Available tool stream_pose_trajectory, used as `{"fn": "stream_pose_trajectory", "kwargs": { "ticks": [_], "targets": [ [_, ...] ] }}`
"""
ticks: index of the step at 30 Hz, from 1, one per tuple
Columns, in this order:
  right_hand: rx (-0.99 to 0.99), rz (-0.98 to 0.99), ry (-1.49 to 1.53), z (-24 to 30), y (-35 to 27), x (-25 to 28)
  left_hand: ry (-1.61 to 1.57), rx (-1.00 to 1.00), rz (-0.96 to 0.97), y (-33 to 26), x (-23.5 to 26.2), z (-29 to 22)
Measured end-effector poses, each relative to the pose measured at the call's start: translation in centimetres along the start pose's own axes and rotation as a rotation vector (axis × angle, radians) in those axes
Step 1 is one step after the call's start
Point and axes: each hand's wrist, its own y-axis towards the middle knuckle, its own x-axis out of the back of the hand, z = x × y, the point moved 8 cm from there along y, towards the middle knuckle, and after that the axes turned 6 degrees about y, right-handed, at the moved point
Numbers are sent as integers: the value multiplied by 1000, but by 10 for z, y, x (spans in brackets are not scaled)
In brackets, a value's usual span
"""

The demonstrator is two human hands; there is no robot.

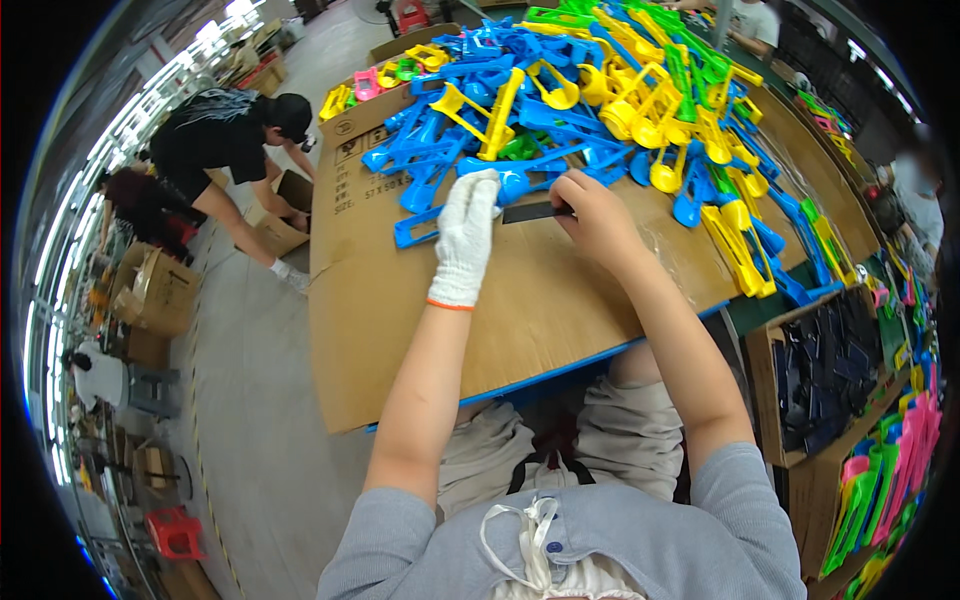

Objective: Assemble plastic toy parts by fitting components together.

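My left hand (465, 235), in a white glove with an orange cuff, is closed on a blue plastic part (415, 229). The part's open frame sticks out to the left of the glove; where it ends on the right is hard to make out among other blue pieces. My bare right hand (597, 222) pinches one end of a dark flat strip (530, 212), which points left toward the glove. Just beyond both hands rises a heap of plastic parts (560, 95), long frames with rounded cups in blue, yellow and green.
Flattened cardboard (400, 340) covers the table under my arms. At right, a box (765, 390) holds dark flat pieces (830, 370); pink and green parts (885, 480) stand nearer. A person in black (215, 140) bends over a carton (275, 225) on the left; others work farther off.
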Motion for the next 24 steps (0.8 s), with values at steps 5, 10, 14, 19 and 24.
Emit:
{"fn": "stream_pose_trajectory", "kwargs": {
  "ticks": [5, 10, 14, 19, 24],
  "targets": [
    [264, -193, -21, 17, 12, -13, -171, 151, 103, 1, -15, 21],
    [-120, -203, 654, -9, 3, -19, -227, 18, 162, -2, -13, -14],
    [35, -82, 657, -3, 9, -19, -117, 39, 176, -5, -17, -17],
    [107, -163, 411, 4, 4, -6, -225, -22, 173, -4, -18, -23],
    [338, -245, 160, 26, 2, -4, -144, -52, 100, -3, -6, -17]
  ]
}}
